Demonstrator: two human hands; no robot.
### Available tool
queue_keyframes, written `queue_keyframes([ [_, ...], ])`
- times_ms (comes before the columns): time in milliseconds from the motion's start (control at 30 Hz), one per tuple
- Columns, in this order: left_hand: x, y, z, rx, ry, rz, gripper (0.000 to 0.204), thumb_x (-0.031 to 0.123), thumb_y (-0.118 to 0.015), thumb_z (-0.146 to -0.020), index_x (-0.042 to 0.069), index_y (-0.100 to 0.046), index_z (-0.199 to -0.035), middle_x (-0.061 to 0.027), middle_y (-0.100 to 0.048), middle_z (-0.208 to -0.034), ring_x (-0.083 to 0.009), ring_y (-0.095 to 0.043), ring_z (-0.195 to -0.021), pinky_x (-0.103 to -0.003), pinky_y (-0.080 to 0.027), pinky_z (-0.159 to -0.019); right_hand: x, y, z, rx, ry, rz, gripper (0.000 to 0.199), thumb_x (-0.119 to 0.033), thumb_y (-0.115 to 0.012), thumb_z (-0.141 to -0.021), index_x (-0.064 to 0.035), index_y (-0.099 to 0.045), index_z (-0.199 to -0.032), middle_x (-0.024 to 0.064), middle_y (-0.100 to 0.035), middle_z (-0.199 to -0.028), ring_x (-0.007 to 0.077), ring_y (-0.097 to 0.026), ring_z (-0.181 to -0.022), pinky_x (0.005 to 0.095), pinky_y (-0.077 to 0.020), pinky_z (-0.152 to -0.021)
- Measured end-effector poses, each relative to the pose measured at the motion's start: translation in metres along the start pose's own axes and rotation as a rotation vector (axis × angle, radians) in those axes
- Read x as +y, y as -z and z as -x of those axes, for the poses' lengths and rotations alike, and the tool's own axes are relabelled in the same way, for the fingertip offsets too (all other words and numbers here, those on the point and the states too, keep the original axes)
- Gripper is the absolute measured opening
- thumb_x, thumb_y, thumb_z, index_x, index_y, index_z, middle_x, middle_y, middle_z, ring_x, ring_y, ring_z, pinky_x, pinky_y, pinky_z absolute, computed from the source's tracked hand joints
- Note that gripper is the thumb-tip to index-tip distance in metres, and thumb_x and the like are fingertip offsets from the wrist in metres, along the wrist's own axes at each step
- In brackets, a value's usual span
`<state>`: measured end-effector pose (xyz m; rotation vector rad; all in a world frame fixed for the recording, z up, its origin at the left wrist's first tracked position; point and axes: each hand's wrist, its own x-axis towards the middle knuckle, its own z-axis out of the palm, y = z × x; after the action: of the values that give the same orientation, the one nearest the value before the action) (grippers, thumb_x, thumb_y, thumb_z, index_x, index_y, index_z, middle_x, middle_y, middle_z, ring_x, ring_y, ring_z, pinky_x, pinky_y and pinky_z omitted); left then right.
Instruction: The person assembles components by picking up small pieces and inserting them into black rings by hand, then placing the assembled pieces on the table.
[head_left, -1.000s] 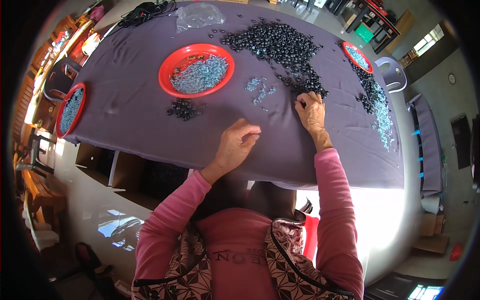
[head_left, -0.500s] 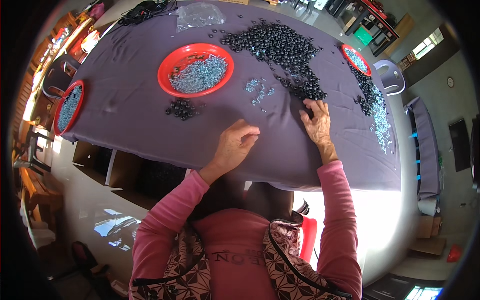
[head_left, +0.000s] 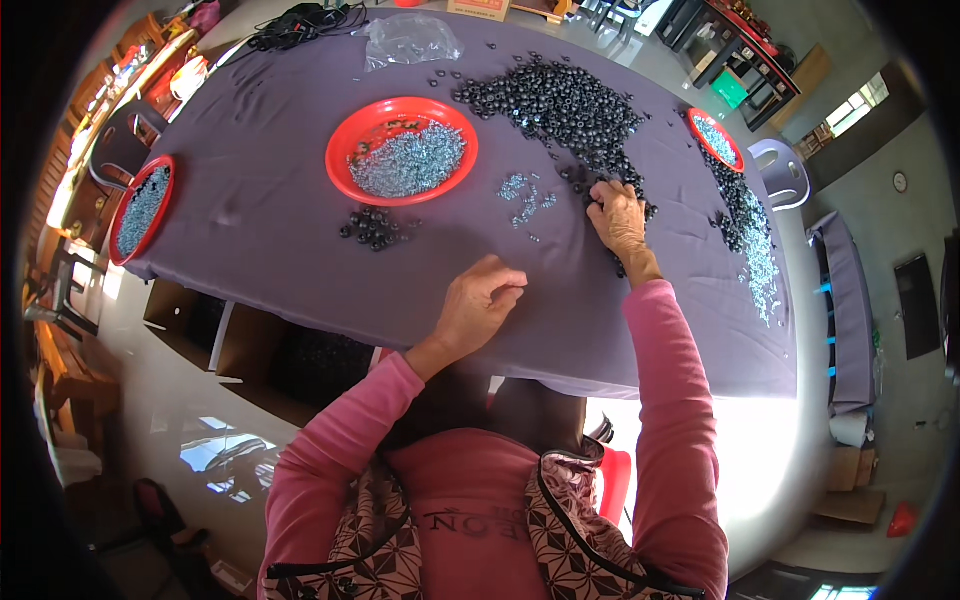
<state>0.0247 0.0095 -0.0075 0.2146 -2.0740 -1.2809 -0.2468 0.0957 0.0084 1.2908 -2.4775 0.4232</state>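
A large heap of small round black pieces (head_left: 560, 105) lies on the grey-purple cloth, narrowing toward me. At its near end my right hand (head_left: 618, 215) reaches in with curled fingers, touching the black pieces; what its fingertips grip is hidden. A few black pieces (head_left: 619, 267) show beside its wrist. My left hand (head_left: 480, 303) hovers over the cloth near the table's front edge, thumb and index pinched together; I cannot make out anything between them. Between the hands and the red plate (head_left: 340, 170) lie scattered small pale-blue pieces (head_left: 525, 198). That plate holds many more like them.
A small cluster of black pieces (head_left: 372, 230) sits below the plate. Other red plates stand at the left (head_left: 116, 245) and far right (head_left: 738, 160) edges. Mixed black and pale-blue pieces (head_left: 755, 245) spread along the right. A clear plastic bag (head_left: 410, 42) and black cables (head_left: 300, 28) lie behind.
My right hand has moved forward and slightly left onto the black pieces, its fingers curling more. Some black pieces now show by its wrist. My left hand stays pinched, nearly in place.
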Motion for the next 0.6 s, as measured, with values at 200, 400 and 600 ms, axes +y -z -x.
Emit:
queue_keyframes([
  [200, 0.0, 0.0, 0.0, -0.008, 0.006, 0.0, 0.012, -0.001, -0.064, -0.077, 0.003, -0.064, -0.088, -0.0043, -0.053, -0.075, -0.0149, -0.053, -0.064, -0.027, -0.044, -0.059, 0.002, 0.02, 0.018, -0.046, 0.113, -0.094, 0.009, -0.008, -0.059, -0.068, -0.0083, -0.059, -0.077, 0.005, -0.058, -0.076, 0.0262, -0.055, -0.08, 0.0388, -0.0458, -0.07],
  [400, -0.001, 0.001, -0.003, -0.024, 0.019, 0.036, 0.011, 0.001, -0.063, -0.077, 0.004, -0.064, -0.088, -0.0057, -0.055, -0.078, -0.019, -0.055, -0.069, -0.029, -0.044, -0.061, 0.012, 0.04, 0.038, -0.105, 0.164, -0.188, 0.011, -0.004, -0.06, -0.071, -0.0071, -0.061, -0.081, 0.0055, -0.059, -0.077, 0.0244, -0.056, -0.079, 0.0355, -0.047, -0.07],
  [600, 0.0, -0.001, -0.002, -0.034, 0.035, 0.052, 0.011, -0.001, -0.062, -0.078, 0.004, -0.063, -0.088, -0.0053, -0.056, -0.079, -0.0182, -0.056, -0.071, -0.028, -0.044, -0.063, 0.026, 0.053, 0.032, 0.003, -0.036, -0.499, 0.015, -0.004, -0.06, -0.08, -0.006, -0.065, -0.094, 0.007, -0.066, -0.089, 0.0153, -0.061, -0.079, 0.0271, -0.0479, -0.074],
])
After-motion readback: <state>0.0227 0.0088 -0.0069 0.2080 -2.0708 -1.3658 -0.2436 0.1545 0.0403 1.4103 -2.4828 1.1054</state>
